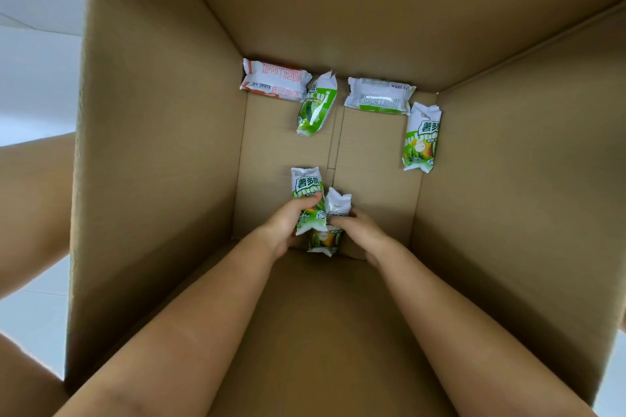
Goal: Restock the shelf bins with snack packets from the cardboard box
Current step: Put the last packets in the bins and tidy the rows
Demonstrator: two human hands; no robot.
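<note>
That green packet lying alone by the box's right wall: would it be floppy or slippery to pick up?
The green packet looks puffed, so probably light and springy, not limp. Its glossy wrapper may slip in the fingers; the crimped ends look easier to pinch. Lying flat, it should slide, not roll.

Both hands gripping packets [306, 195] in box [152, 145], second packet seemingly crumpled

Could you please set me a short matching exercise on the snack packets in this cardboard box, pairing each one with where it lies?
Things:
1. red-and-white packet
2. green packet face up, unheld
3. green packet with its printed back up
4. green packet in the left hand

Places:
A. beside the right wall of the box
B. far left corner
C. near side, where both hands meet
D. along the far wall, right of centre

Pairs: 1-B, 2-A, 3-D, 4-C
</note>
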